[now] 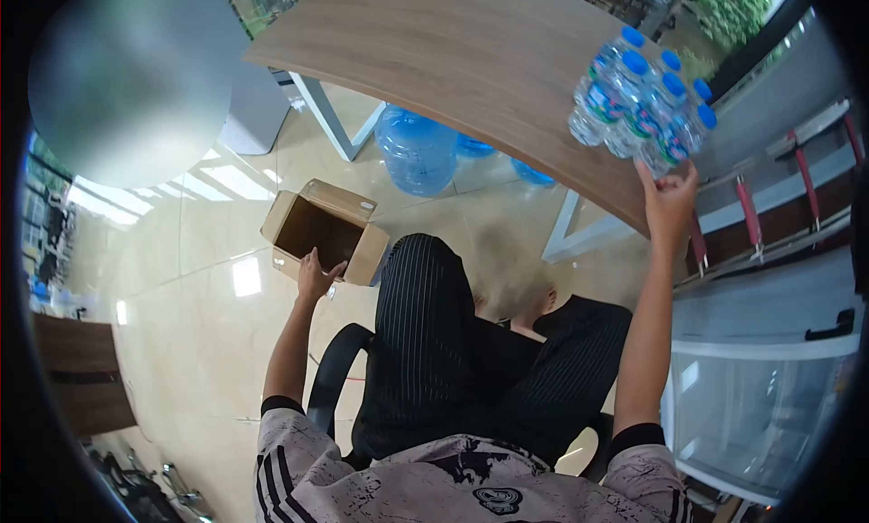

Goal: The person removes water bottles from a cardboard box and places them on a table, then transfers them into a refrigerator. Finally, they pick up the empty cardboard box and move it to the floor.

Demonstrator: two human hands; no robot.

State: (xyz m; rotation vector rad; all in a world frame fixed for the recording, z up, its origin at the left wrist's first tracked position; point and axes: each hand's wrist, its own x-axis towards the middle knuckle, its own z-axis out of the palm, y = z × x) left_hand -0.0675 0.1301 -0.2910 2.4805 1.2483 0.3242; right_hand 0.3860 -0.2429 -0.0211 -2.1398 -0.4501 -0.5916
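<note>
Brown cardboard box [312,229] just ahead of the left hand [317,277], flaps turned outward, mouth open toward the left fingers, inside dark; forefinger up at the near edge, thumb spread wide of it and aimed at the right flap; whether the wall is pinched between them, cannot tell; bottles [641,106], clear plastic, labelled, six blue caps countable, stand bunched on the desk [434,57], right at the right fingertips and close to the edge; right hand [670,192] at the base of the nearest bottle, thumb on one side, fingers curled on the other, narrow gap between; tips seem to touch the plastic, firmness of hold cannot be told; blue jug [416,147] beyond the left fingers and to their right, on the tiled floor [208,315], partly under the desk; more blue plastic shows below the desk edge, between jug and right fingers; white desk leg [324,115] farther out past the left fingers; red rods [749,213] right of the right fingers, use unclear; glass-fronted cabinet [769,405] nearer the body than the right fingers, along that side; striped black trousers [416,324] between the two hands, left knee near the box; chair arm [328,378] behind the left fingers.
</note>
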